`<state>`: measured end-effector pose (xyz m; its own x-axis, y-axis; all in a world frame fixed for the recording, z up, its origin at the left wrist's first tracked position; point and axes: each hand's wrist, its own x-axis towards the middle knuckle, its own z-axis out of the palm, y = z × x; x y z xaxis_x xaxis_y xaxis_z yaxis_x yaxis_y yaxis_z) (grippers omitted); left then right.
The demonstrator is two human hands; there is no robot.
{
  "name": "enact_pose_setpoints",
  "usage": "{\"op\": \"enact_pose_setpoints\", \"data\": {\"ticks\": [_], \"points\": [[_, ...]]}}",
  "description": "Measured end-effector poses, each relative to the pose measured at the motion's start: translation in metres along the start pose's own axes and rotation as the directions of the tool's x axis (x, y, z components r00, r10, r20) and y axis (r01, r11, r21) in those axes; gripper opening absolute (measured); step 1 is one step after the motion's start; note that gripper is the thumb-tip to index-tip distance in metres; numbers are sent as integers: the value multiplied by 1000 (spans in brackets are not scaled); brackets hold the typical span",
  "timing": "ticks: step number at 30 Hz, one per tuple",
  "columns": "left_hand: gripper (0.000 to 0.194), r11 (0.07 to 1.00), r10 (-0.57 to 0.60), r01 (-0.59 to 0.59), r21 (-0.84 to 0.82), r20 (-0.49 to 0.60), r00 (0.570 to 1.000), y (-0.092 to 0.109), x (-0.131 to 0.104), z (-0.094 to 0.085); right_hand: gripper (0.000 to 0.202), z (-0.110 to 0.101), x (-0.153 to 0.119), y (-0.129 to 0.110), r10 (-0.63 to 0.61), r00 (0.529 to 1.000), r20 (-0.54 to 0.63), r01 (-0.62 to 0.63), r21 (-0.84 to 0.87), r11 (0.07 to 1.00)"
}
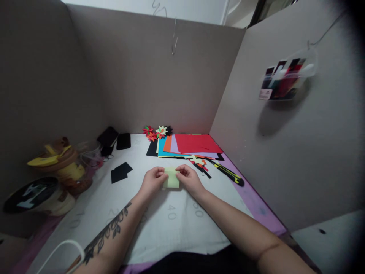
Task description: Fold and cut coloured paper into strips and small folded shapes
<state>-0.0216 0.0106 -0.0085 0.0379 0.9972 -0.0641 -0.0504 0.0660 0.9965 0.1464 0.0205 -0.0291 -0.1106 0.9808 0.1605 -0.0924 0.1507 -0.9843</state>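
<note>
A small pale green paper piece (171,179) is held up between both hands over the white table cover. My left hand (154,180) pinches its left edge, and my right hand (189,179) pinches its right edge. Two black paper squares (121,172) overlap on the cover to the left. Thin paper strips (199,163) in pale yellow, orange, red and black lie beyond my right hand. Next to them rests a black and yellow cutter (228,173).
Coloured sheets (196,144) lie at the back, beside folded paper stars (159,131). Two dark flat objects (123,141) are at the back left. Pots and a round tin (34,196) line the left edge. Grey panels (159,72) enclose the table; a pouch hangs at right.
</note>
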Motion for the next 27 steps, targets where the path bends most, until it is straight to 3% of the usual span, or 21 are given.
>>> {"op": "enact_pose_setpoints", "data": {"ticks": [6,12,27], "points": [[23,1000,1,-1,12,-33,999,1,-1,1,20,1,0,1,89,994,-57,-86,50,995],[27,1000,-4,4,-14,-20,1000,-1,1,1,18,1,1,2,77,986,-145,-77,5,997],[29,997,-45,46,-69,15,999,4,-2,4,19,-1,2,5,49,988,-149,-56,-39,998]]}}
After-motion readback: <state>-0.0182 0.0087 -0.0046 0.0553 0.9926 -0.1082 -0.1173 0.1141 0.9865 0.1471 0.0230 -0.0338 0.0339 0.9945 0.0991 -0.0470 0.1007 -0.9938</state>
